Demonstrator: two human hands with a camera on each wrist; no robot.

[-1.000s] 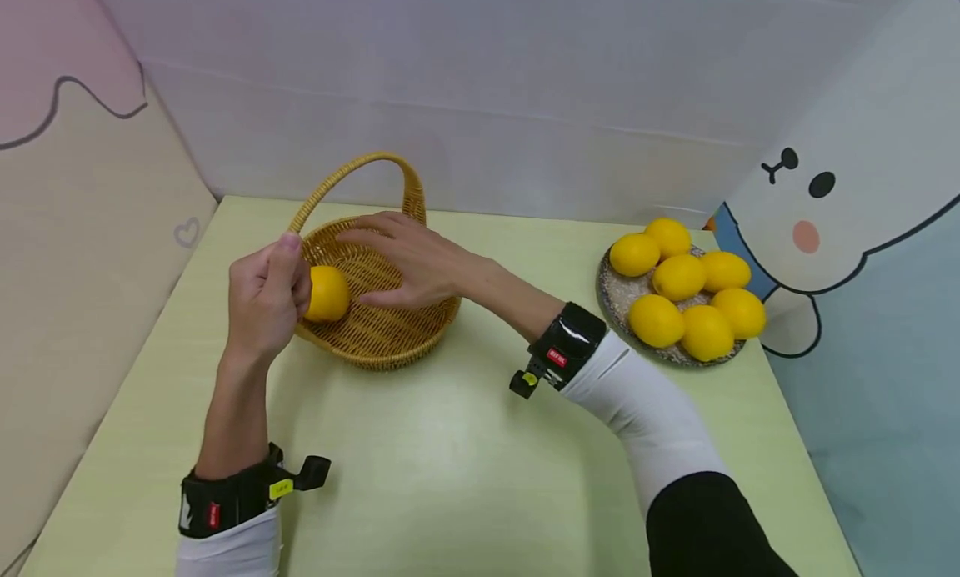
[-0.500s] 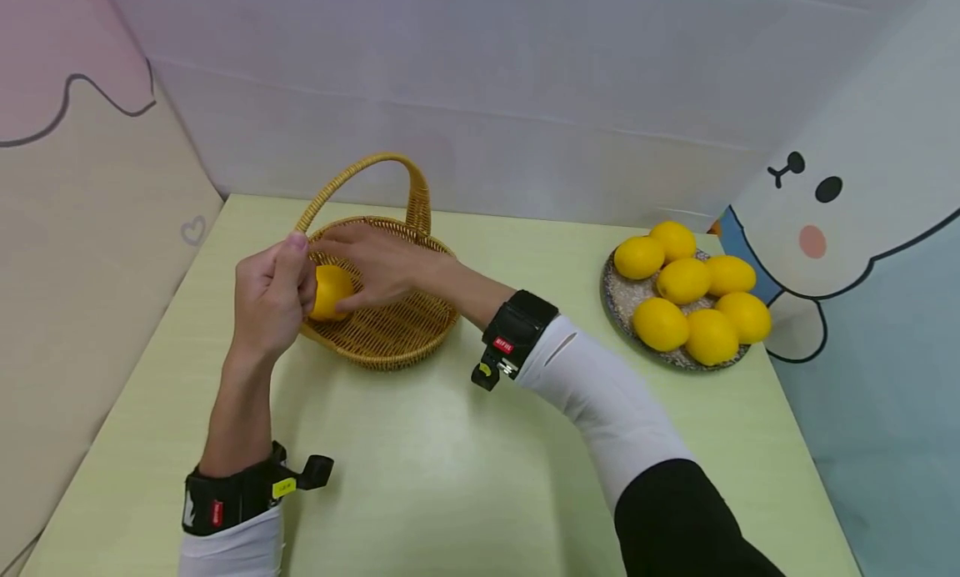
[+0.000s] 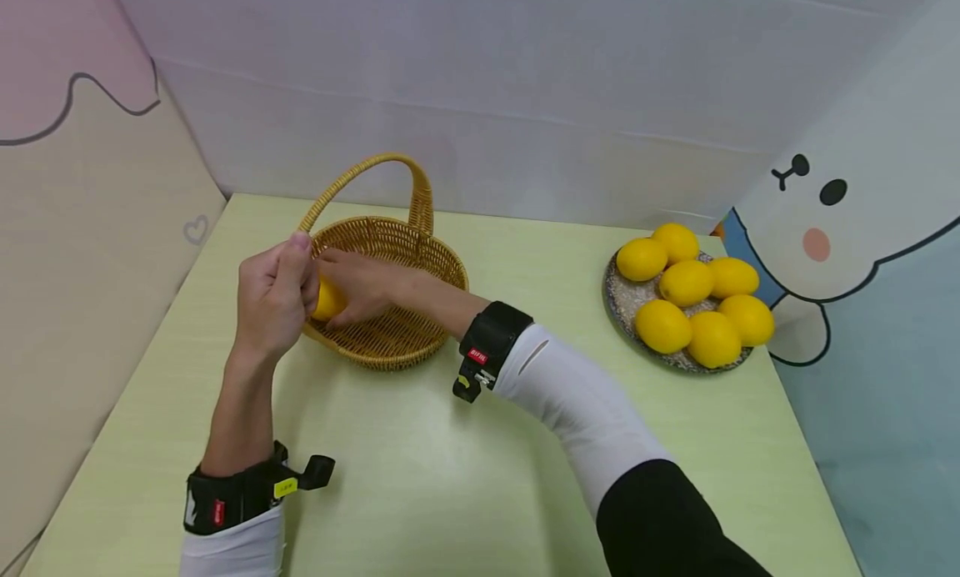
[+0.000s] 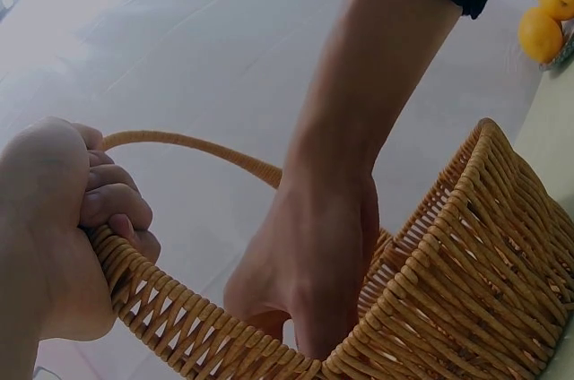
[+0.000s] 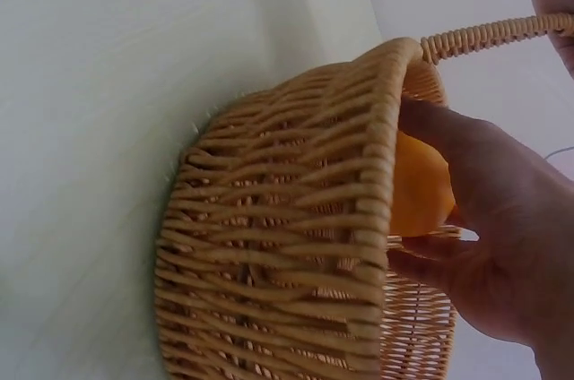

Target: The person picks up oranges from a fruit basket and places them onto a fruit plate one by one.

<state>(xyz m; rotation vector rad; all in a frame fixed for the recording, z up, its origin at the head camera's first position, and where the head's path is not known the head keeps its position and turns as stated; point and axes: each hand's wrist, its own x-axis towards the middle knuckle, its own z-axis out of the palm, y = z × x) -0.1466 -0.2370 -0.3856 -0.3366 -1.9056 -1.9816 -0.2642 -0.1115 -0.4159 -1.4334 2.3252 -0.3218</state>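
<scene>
My left hand point(image 3: 272, 300) grips the arched handle point(image 3: 360, 170) of a wicker basket point(image 3: 397, 362) at the left of the table. Inside, at the basket's left, lies a yellow lemon point(image 3: 327, 302), partly hidden by both hands in the head view. My right hand point(image 3: 360, 287) reaches down into the basket and holds this lemon. The right wrist view shows the right hand's thumb and fingers on either side of the lemon point(image 5: 420, 187). From the left wrist, the right hand point(image 4: 309, 254) dips behind the woven rim, its fingertips hidden.
A speckled round plate point(image 3: 624, 298) bearing several lemons point(image 3: 686, 283) stands at the right of the pale green table point(image 3: 420, 477). White walls point(image 3: 480, 127) with printed cartoon figures enclose the back and sides. Black camera bands point(image 3: 495, 339) sit on both wrists.
My right hand has moved left and down onto the lemon in the basket, its fingers closing around it. The left hand keeps its hold on the handle.
</scene>
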